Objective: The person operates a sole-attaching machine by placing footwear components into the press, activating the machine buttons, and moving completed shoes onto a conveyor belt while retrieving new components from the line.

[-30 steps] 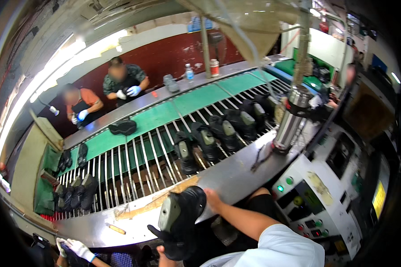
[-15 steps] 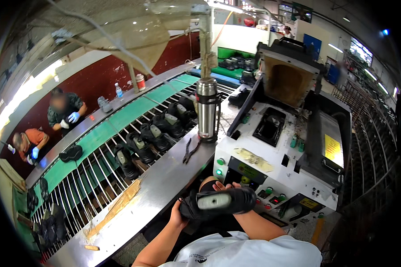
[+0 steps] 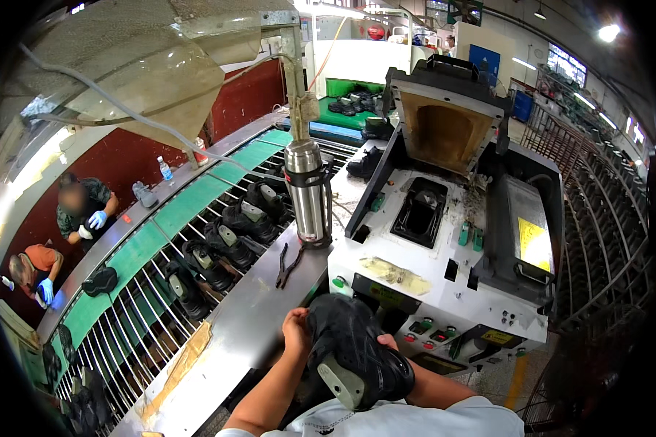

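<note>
A black shoe (image 3: 342, 331) with a grey-green last (image 3: 341, 384) in its opening is held between my hands, in front of my chest. The shoe is tilted, its toe end up and away from me and its heel end near my shirt. My left hand (image 3: 297, 331) is closed against its left side near the toe. At the right side my right hand (image 3: 388, 341) grips it; only some fingers show, the rest being behind the shoe. A white machine (image 3: 364, 266) with a raised lid (image 3: 444, 131) and a dark recess (image 3: 420, 211) stands just beyond the shoe.
Pliers (image 3: 289, 266) and a steel thermos (image 3: 307, 197) stand or lie on the metal ledge (image 3: 251, 309). Left of it, several black shoes on lasts (image 3: 226, 244) sit on a roller conveyor (image 3: 142, 291). Two people (image 3: 84, 207) work across the green belt (image 3: 149, 244). Racks (image 3: 598, 240) stand right.
The shoe has turned from lying sideways to toe up and away, its last now facing me. My left hand has moved up along its side. The view has shifted right.
</note>
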Available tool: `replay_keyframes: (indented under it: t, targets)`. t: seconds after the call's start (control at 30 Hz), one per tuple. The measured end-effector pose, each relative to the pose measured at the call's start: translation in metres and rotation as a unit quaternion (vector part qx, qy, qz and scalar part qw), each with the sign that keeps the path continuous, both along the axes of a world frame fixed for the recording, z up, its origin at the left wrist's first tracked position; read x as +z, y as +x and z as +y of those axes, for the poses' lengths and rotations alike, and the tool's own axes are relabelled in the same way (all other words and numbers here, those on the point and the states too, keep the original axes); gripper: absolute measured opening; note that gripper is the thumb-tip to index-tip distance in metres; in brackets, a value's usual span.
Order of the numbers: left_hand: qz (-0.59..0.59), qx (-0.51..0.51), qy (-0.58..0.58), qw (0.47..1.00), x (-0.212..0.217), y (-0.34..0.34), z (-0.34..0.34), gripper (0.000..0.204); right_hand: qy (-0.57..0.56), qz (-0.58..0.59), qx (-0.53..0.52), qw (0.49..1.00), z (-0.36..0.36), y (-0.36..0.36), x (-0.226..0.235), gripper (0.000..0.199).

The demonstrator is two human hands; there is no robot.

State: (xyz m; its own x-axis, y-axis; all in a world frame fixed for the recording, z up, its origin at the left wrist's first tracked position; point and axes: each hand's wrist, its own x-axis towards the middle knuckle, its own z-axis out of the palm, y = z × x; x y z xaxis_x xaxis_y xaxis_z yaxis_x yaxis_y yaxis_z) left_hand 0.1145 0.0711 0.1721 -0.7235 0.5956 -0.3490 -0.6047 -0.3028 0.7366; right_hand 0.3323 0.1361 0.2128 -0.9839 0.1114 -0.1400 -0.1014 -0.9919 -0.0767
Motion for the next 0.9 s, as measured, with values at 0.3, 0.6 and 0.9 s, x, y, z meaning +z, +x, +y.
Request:
replay_keyframes:
  t: [0.3,0.6,0.9]
  targets:
    - [0.329,0.330,-0.261,0.845,-0.182,-0.108,-0.137,0.024,0.437,-0.313,-0.379,0.753,0.211,-0.014,0.055,0.102]
    - [0.359,0.270,-0.297,0.842,-0.271,-0.123,-0.220,0.027,0.643,-0.621,-0.342,0.290,0.410,-0.046,0.115,0.107]
    - [0.306,0.255,-0.313,0.862,-0.257,-0.125,-0.218,0.026,0.634,-0.743,-0.100,0.190,0.452,-0.111,0.087,0.112]
